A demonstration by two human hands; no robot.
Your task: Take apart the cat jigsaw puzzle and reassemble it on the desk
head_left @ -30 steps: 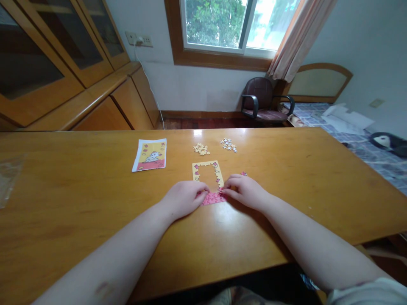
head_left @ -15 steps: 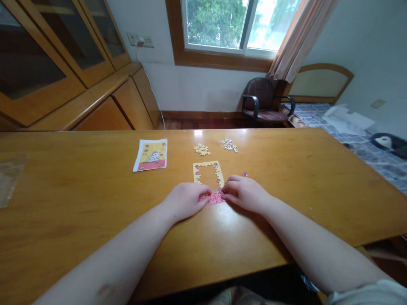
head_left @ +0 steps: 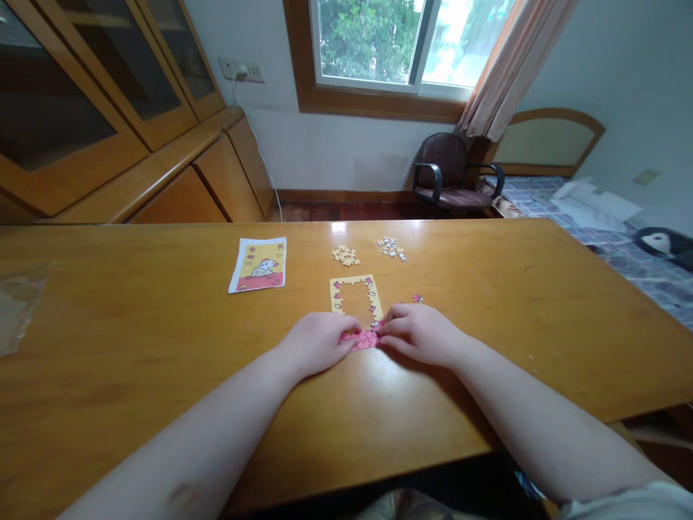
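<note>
A partly joined jigsaw puzzle (head_left: 365,339) lies on the wooden table, its yellow border surrounding an open middle and its lower rows pink. At its lower left edge, my left hand (head_left: 322,341) has thumb and fingers closed on the pink section. My right hand (head_left: 418,332) pinches a puzzle piece at the lower right corner; fingertips cover most of that piece. Just beyond the right hand lies a loose pink piece (head_left: 417,298). Farther back are a pile of yellow pieces (head_left: 345,255) and a pile of whitish pieces (head_left: 390,248).
A printed picture sheet (head_left: 263,267) with a white animal on yellow and pink lies left of the puzzle. Clear plastic (head_left: 19,307) rests at the table's left edge. Beyond the table (head_left: 541,289) stand a chair (head_left: 444,170) and a bed.
My right fingers have shifted slightly at the puzzle's lower right corner, and the bit of pink beside them shows differently. My left hand stays in place.
</note>
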